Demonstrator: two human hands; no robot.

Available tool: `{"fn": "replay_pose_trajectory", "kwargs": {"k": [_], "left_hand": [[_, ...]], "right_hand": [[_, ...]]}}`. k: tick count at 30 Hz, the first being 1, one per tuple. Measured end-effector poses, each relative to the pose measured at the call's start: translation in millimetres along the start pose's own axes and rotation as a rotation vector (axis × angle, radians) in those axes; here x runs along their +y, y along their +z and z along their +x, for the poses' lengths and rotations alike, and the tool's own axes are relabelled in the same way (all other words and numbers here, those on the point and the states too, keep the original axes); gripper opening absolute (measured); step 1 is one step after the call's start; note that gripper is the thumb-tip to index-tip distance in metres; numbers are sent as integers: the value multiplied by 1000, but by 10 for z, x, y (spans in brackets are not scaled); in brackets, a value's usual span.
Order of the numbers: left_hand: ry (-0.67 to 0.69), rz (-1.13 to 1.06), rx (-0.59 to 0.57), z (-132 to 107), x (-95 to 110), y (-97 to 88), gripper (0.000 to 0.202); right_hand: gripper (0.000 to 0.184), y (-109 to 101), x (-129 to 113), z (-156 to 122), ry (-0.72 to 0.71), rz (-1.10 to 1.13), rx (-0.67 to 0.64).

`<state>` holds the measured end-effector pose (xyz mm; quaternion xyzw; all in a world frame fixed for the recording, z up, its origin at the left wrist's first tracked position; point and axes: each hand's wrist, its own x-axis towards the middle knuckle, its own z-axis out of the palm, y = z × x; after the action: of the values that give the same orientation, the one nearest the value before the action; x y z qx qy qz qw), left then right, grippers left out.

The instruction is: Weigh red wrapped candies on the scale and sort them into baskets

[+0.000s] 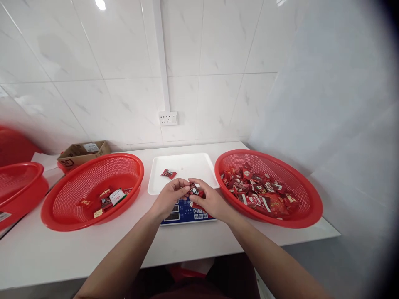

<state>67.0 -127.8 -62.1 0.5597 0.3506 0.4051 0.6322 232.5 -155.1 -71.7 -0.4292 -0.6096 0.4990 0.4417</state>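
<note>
Both hands meet over the near edge of a digital scale with a blue keypad panel (179, 219) and a white weighing tray (183, 162). Small red wrapped candies (194, 190) are between my fingers, one with a dark and white print. My left hand (171, 195) is closed, its thumb and fingertips on the candies from the left. From the other side my right hand (213, 202) curls around them; how many it holds is partly hidden. A single red wrapped candy (168, 173) lies on the weighing tray, beyond my left hand.
A red mesh basket (314, 211) heaped with red packets stands right of the scale. Left of it, another red basket (59, 207) holds several packets. Behind that is a cardboard box (84, 154); a further red basket (25, 191) stands far left. The tiled wall has a socket (168, 118).
</note>
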Motion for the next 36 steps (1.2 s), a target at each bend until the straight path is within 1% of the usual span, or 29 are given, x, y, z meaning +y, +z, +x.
{"fn": "replay_pose_trajectory", "kwargs": {"k": [3, 7, 10, 12, 16, 18, 19, 20, 21, 24, 25, 26, 28, 30, 33, 36], "left_hand": [[20, -20, 31, 21, -2, -12, 20], [119, 28, 126, 71, 51, -3, 20], [162, 38, 179, 159, 104, -28, 19], [164, 66, 220, 242, 116, -76, 18], [146, 305, 329, 372, 74, -216, 18], [181, 443, 384, 354, 43, -247, 24], [200, 495, 393, 316, 30, -239, 26], [205, 525, 374, 262, 19, -213, 27], [192, 535, 324, 195, 8, -172, 27], [98, 444, 53, -25, -39, 13, 31], [88, 416, -11, -84, -61, 78, 34], [94, 401, -36, -129, -86, 137, 37], [128, 384, 5, -172, -131, 229, 45], [149, 329, 76, -166, -155, 284, 46], [153, 223, 121, -123, -134, 321, 36], [182, 173, 151, -90, -79, 332, 28]], "right_hand": [[52, 13, 22, -15, 2, -21, 2], [57, 3, 49, 22, 12, 10, 41], [57, -5, 36, 56, -2, 66, 80], [60, -7, 22, 62, 18, 92, 90], [66, -14, 46, 23, 81, 110, 100], [64, -27, 85, -12, 100, 113, 98], [63, -35, 104, -30, 98, 117, 95], [61, -42, 119, -46, 87, 121, 96], [59, -49, 128, -61, 71, 124, 102], [57, -41, 114, -79, 26, 163, 131], [56, -26, 100, -77, 17, 192, 147], [56, -5, 85, -70, 10, 229, 167], [55, 55, 61, -51, 2, 326, 221], [55, 126, 46, -30, 23, 436, 267], [57, 220, 33, -14, 58, 542, 296], [60, 254, 13, -29, 38, 542, 299]]}}
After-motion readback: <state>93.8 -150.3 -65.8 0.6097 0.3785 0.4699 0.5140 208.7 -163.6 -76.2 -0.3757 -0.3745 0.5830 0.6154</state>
